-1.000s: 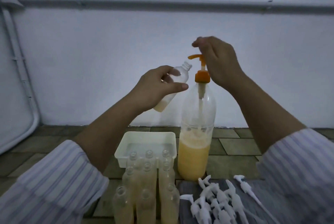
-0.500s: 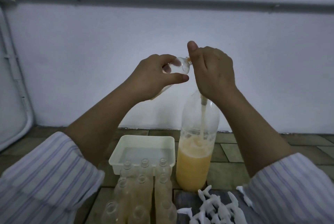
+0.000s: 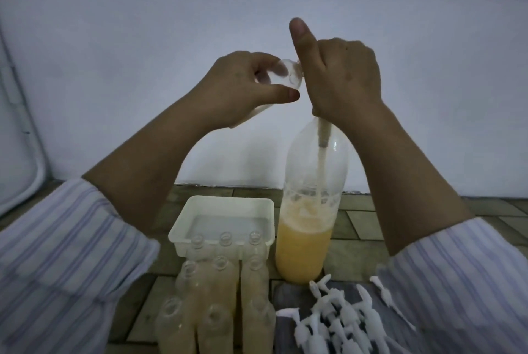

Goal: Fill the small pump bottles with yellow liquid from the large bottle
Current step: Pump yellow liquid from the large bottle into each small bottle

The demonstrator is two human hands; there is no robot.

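Pumping step: right hand (image 3: 345,79) closed over large bottle (image 3: 310,210) pump head, thumb up; left hand (image 3: 243,88) grips tilted small bottle (image 3: 281,75) at spout. Next: probably release the pump, keep mouth aligned.

Layout on the floor, seen from above the hands

Tray (image 3: 228,206) left of large bottle (image 3: 310,222); small bottles (image 3: 217,296) in rows before tray; pump heads (image 3: 340,322) on cloth (image 3: 288,290) right of them, before large bottle; wall (image 3: 114,53) behind.
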